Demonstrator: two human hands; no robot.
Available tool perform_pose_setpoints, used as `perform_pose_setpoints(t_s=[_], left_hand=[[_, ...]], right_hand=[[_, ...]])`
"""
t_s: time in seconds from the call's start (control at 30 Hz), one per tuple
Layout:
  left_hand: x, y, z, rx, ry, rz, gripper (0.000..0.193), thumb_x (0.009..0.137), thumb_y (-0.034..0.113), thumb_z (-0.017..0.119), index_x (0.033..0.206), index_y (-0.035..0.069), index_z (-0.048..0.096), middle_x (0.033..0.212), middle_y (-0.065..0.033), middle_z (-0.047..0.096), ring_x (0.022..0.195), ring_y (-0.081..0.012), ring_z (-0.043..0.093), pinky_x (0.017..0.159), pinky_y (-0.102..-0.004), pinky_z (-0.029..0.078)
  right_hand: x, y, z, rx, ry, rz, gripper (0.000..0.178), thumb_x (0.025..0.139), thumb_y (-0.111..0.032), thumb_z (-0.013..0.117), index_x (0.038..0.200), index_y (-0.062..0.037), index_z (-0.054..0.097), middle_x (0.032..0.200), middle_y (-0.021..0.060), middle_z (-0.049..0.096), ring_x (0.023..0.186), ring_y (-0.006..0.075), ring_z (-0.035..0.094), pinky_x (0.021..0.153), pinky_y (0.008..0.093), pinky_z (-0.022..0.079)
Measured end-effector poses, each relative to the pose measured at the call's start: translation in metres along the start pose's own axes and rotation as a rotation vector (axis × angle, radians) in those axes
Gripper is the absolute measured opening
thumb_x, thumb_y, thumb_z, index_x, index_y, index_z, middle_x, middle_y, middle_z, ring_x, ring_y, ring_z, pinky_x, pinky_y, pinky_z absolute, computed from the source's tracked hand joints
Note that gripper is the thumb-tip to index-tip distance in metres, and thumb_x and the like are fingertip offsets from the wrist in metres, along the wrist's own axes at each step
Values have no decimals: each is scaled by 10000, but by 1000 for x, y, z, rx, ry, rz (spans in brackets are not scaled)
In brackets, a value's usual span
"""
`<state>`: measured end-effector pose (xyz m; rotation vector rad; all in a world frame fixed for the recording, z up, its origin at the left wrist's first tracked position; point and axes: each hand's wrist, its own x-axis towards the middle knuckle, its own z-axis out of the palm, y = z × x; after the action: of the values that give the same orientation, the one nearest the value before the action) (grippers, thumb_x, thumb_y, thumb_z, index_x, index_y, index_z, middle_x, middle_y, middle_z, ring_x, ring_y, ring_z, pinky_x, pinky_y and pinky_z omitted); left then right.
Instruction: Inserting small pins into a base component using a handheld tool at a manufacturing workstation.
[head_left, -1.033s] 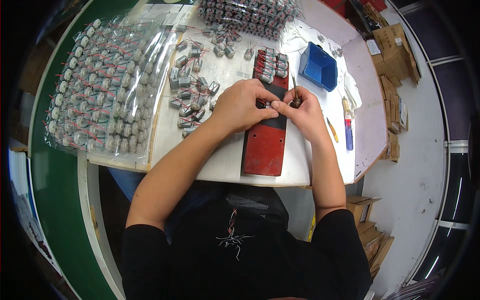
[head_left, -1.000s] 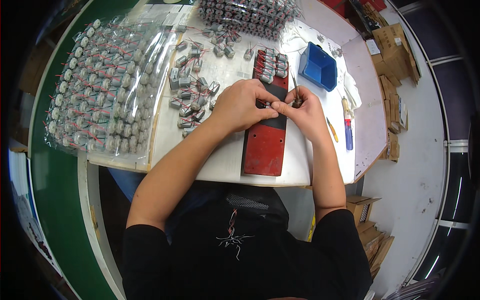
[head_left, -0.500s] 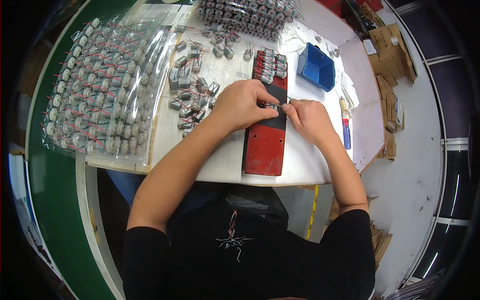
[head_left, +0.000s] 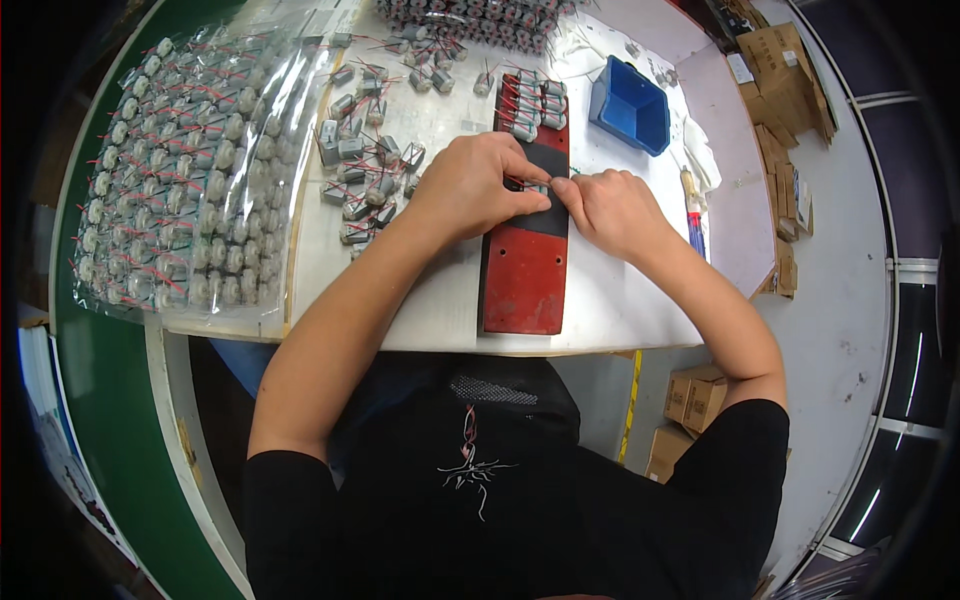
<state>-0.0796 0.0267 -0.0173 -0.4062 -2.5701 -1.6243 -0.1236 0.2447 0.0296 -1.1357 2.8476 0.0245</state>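
My left hand (head_left: 478,187) is closed, thumb and fingers pinching a small motor (head_left: 536,188) over the black strip (head_left: 540,216) across a long red board (head_left: 523,290). Its fingers cover most of that motor. Against the motor's right end, the thumb and index finger of my right hand (head_left: 615,208) are pressed together; whatever lies between them is too small to make out. Toward the board's far end, several grey motors (head_left: 525,117) with thin wires lie side by side in two rows. Loose motors (head_left: 350,148) with red wires are scattered left of the left hand.
Bagged motors in clear plastic (head_left: 180,190) cover the table's left side. Another stack of motors (head_left: 480,22) stands at the back. Right of the board are a blue bin (head_left: 630,108), a white cloth (head_left: 700,155) and a screwdriver (head_left: 694,215). Cardboard boxes (head_left: 780,80) stand beyond the partition.
The whole view has shifted slightly. My right elbow has swung outward to the right, and the right fingertips have come closer to the left ones. The left hand keeps its pinch on the motor.
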Motion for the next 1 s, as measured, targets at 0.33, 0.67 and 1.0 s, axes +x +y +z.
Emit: perform_pose_setpoints(t_s=[0.33, 0.67, 1.0], left_hand=[[2, 5, -3, 15, -18, 14, 300, 766, 212, 865, 1032, 80, 824, 910, -71, 714, 807, -200, 672, 741, -310, 531], [1, 6, -3, 75, -6, 43, 289, 774, 229, 852, 1023, 84, 827, 914, -76, 722, 802, -209, 684, 740, -316, 541], [-1, -1, 2, 75, 41, 112, 282, 766, 309, 822, 986, 133, 831, 966, -95, 734, 852, -301, 706, 792, -392, 569]], right_hand=[[1, 0, 0, -18, -59, -3, 528, 1091, -356, 430, 788, -30, 715, 682, 224, 658, 674, 435, 644, 640, 529, 517], [-3, -3, -1, -12, -80, -15, 496, 1087, -363, 437, 847, -53, 743, 688, 226, 665, 685, 435, 649, 656, 527, 522], [1, 6, 8, 16, 10, -31, 506, 1083, -367, 449, 814, -52, 740, 688, 224, 667, 663, 427, 651, 634, 523, 524]])
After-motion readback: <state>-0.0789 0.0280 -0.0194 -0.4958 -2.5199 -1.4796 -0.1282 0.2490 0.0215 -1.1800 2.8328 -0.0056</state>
